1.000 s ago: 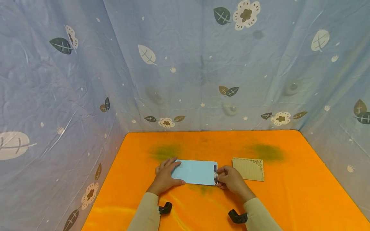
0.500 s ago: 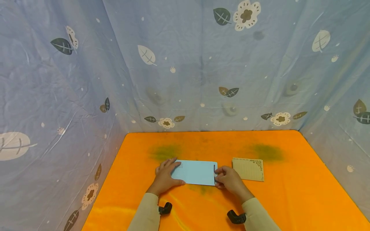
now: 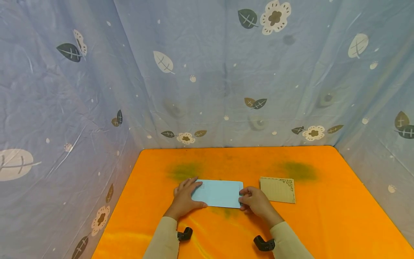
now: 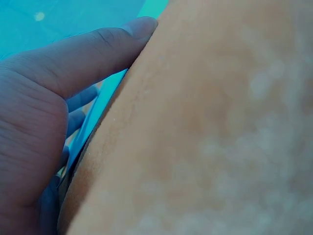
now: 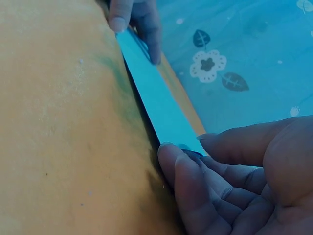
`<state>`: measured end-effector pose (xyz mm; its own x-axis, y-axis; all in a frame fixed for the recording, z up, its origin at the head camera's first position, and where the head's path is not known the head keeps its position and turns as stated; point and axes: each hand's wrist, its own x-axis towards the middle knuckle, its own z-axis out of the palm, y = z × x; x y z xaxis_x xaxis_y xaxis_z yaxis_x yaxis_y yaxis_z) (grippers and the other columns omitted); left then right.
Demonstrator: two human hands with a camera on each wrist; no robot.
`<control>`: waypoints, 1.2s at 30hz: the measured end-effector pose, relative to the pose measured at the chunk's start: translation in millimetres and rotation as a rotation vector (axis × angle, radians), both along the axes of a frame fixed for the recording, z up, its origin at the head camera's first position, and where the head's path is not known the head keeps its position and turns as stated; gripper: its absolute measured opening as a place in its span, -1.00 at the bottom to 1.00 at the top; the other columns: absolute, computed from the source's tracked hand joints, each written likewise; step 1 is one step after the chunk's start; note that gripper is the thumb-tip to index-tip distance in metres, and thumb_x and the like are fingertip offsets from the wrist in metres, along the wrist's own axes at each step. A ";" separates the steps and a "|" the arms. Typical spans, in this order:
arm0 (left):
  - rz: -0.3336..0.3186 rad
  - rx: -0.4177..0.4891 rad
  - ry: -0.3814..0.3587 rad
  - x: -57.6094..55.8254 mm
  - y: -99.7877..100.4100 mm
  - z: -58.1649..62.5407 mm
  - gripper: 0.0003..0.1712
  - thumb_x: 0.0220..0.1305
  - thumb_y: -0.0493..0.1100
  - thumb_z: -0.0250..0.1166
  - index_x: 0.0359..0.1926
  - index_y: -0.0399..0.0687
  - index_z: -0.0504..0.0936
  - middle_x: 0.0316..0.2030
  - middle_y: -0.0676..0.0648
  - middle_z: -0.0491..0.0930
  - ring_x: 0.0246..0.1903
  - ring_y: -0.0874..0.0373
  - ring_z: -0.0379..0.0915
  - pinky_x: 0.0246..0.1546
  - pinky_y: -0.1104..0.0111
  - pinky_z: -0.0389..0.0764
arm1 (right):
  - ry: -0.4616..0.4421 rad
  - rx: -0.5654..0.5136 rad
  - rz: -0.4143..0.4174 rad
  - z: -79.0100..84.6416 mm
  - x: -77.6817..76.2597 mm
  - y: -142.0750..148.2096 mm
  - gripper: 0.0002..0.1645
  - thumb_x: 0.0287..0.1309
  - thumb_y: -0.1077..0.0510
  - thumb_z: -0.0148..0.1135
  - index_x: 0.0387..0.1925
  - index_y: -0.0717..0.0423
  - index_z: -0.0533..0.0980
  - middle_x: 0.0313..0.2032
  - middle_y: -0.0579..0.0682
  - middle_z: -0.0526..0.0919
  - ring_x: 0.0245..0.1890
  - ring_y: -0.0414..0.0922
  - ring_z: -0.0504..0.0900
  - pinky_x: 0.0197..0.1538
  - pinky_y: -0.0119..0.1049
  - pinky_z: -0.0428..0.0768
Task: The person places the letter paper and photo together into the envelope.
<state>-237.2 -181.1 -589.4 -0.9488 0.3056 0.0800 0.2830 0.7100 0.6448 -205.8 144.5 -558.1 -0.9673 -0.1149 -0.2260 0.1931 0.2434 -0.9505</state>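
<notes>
A light blue envelope [image 3: 220, 193] lies on the table in the head view, with small print near its left end. My left hand [image 3: 187, 196] holds that end, thumb along the near edge and fingers at the far edge. At the right end my right hand [image 3: 255, 201] has curled fingers round the mouth of the envelope. In the right wrist view a dark, curved edge of a card [image 5: 192, 152] shows between the fingertips there. The rest of the card is hidden inside the envelope or behind the fingers. The left wrist view shows the left thumb [image 4: 98, 54] lying straight.
To the right of my right hand lies a small stack of beige lined paper [image 3: 278, 190] with an ornate corner. An orange cloth [image 3: 323, 223] covers the table. A blue patterned curtain [image 3: 210, 90] stands round the back and sides.
The dark picture card that stuck out of the envelope's right end has slid left until its strip no longer shows from above. My right hand moved slightly left with it; the left hand stayed put.
</notes>
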 end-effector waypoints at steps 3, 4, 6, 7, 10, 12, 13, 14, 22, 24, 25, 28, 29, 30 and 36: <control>-0.001 0.005 0.001 0.4 0.2 0.4 0.08 0.08 0.31 0.71 0.58 0.18 0.52 0.67 0.03 0.19 0.63 -0.18 -0.05 0.46 -0.23 -0.08 | -0.005 -0.003 -0.004 -0.6 -0.3 0.8 -0.72 0.48 0.34 0.36 0.11 0.43 0.58 -0.35 0.14 0.67 -0.48 0.05 0.70 -0.34 -0.09 0.77; 0.000 0.007 -0.001 0.5 0.3 0.5 0.08 0.08 0.30 0.71 0.58 0.19 0.52 0.67 0.03 0.19 0.63 -0.18 -0.05 0.46 -0.23 -0.08 | -0.008 -0.003 -0.006 -0.2 -0.3 1.0 -0.72 0.48 0.34 0.36 0.11 0.42 0.58 -0.35 0.14 0.68 -0.48 0.05 0.70 -0.34 -0.09 0.77; 0.001 0.007 -0.001 0.4 0.4 0.3 0.08 0.08 0.31 0.71 0.58 0.19 0.52 0.67 0.03 0.19 0.63 -0.18 -0.05 0.46 -0.22 -0.07 | -0.014 -0.002 -0.014 0.4 -0.1 1.4 -0.72 0.47 0.33 0.37 0.10 0.41 0.59 -0.35 0.14 0.68 -0.48 0.05 0.71 -0.34 -0.09 0.78; 0.001 0.008 0.000 0.2 0.4 0.0 0.08 0.08 0.31 0.71 0.58 0.19 0.52 0.67 0.03 0.19 0.63 -0.18 -0.05 0.46 -0.22 -0.07 | -0.017 0.001 -0.018 0.9 0.1 1.6 -0.73 0.48 0.33 0.37 0.10 0.41 0.59 -0.34 0.14 0.68 -0.48 0.05 0.71 -0.34 -0.09 0.78; 0.002 0.008 0.000 -0.3 0.2 -1.3 0.08 0.07 0.31 0.71 0.58 0.18 0.53 0.67 0.03 0.19 0.63 -0.17 -0.05 0.45 -0.21 -0.06 | -0.021 0.000 -0.025 3.0 0.7 2.9 -0.74 0.49 0.33 0.36 0.09 0.41 0.60 -0.32 0.14 0.69 -0.47 0.05 0.71 -0.33 -0.09 0.78; 0.003 0.009 0.001 -0.7 0.1 -2.0 0.08 0.07 0.31 0.71 0.57 0.18 0.53 0.67 0.04 0.19 0.63 -0.17 -0.04 0.44 -0.21 -0.06 | -0.020 -0.007 -0.025 4.0 1.1 4.4 -0.74 0.50 0.33 0.35 0.09 0.42 0.59 -0.31 0.14 0.70 -0.45 0.07 0.72 -0.32 -0.08 0.78; 0.004 0.009 0.001 -0.8 0.1 -2.2 0.08 0.07 0.31 0.71 0.57 0.18 0.53 0.67 0.04 0.19 0.63 -0.17 -0.04 0.44 -0.21 -0.06 | -0.017 -0.011 -0.022 4.2 1.1 5.4 -0.73 0.50 0.32 0.34 0.10 0.43 0.59 -0.30 0.14 0.71 -0.45 0.07 0.72 -0.31 -0.08 0.78; 0.005 0.011 0.002 -0.9 0.0 -2.3 0.08 0.07 0.31 0.72 0.57 0.19 0.53 0.67 0.04 0.19 0.63 -0.17 -0.04 0.44 -0.21 -0.05 | -0.014 -0.015 -0.020 4.5 1.1 6.6 -0.73 0.50 0.32 0.34 0.10 0.44 0.59 -0.30 0.15 0.72 -0.44 0.08 0.72 -0.30 -0.07 0.78; 0.004 0.022 0.005 -0.8 0.1 -2.6 0.07 0.07 0.29 0.72 0.57 0.17 0.54 0.66 0.02 0.20 0.62 -0.18 -0.03 0.44 -0.25 -0.05 | 0.012 -0.032 -0.029 3.4 -0.6 18.2 -0.70 0.53 0.31 0.31 0.14 0.46 0.58 -0.26 0.15 0.76 -0.38 0.12 0.77 -0.25 -0.07 0.78; 0.004 0.023 0.004 -0.6 0.3 -2.6 0.07 0.07 0.29 0.72 0.57 0.17 0.54 0.66 0.02 0.20 0.62 -0.18 -0.03 0.43 -0.25 -0.05 | 0.018 -0.032 -0.035 3.4 -1.0 21.1 -0.68 0.53 0.31 0.30 0.15 0.47 0.58 -0.24 0.16 0.77 -0.36 0.14 0.78 -0.22 -0.06 0.78; 0.005 0.022 0.004 -0.5 0.4 -2.5 0.07 0.07 0.29 0.72 0.57 0.17 0.54 0.66 0.02 0.20 0.62 -0.18 -0.03 0.43 -0.25 -0.05 | 0.023 -0.027 -0.039 3.4 -1.2 22.3 -0.68 0.53 0.30 0.30 0.15 0.47 0.58 -0.24 0.16 0.77 -0.35 0.14 0.79 -0.21 -0.06 0.77; 0.006 0.020 0.002 -0.4 0.6 -2.0 0.07 0.07 0.29 0.72 0.57 0.18 0.53 0.66 0.02 0.20 0.62 -0.18 -0.04 0.44 -0.25 -0.05 | 0.037 -0.012 -0.044 4.1 -1.9 25.6 -0.67 0.52 0.29 0.30 0.15 0.47 0.59 -0.22 0.17 0.76 -0.33 0.14 0.79 -0.19 -0.07 0.77; 0.007 0.020 0.001 -0.4 0.6 -1.9 0.07 0.07 0.29 0.72 0.57 0.18 0.53 0.66 0.02 0.20 0.62 -0.18 -0.04 0.43 -0.25 -0.05 | 0.045 -0.009 -0.043 4.1 -2.4 26.7 -0.67 0.52 0.29 0.30 0.15 0.47 0.59 -0.22 0.18 0.76 -0.33 0.14 0.79 -0.19 -0.06 0.77; 0.007 0.020 0.000 -0.3 0.6 -1.4 0.07 0.07 0.29 0.72 0.57 0.18 0.53 0.67 0.02 0.19 0.62 -0.17 -0.04 0.44 -0.25 -0.05 | 0.045 -0.009 -0.048 4.2 -2.8 27.6 -0.67 0.51 0.29 0.31 0.15 0.47 0.59 -0.21 0.18 0.75 -0.32 0.14 0.79 -0.18 -0.07 0.77; 0.007 0.026 -0.007 0.0 0.9 -0.4 0.08 0.07 0.29 0.72 0.58 0.17 0.52 0.67 0.02 0.19 0.63 -0.18 -0.05 0.44 -0.25 -0.04 | 0.046 -0.034 -0.064 4.3 -4.6 33.4 -0.67 0.52 0.29 0.33 0.15 0.48 0.59 -0.18 0.22 0.76 -0.29 0.13 0.78 -0.16 -0.08 0.78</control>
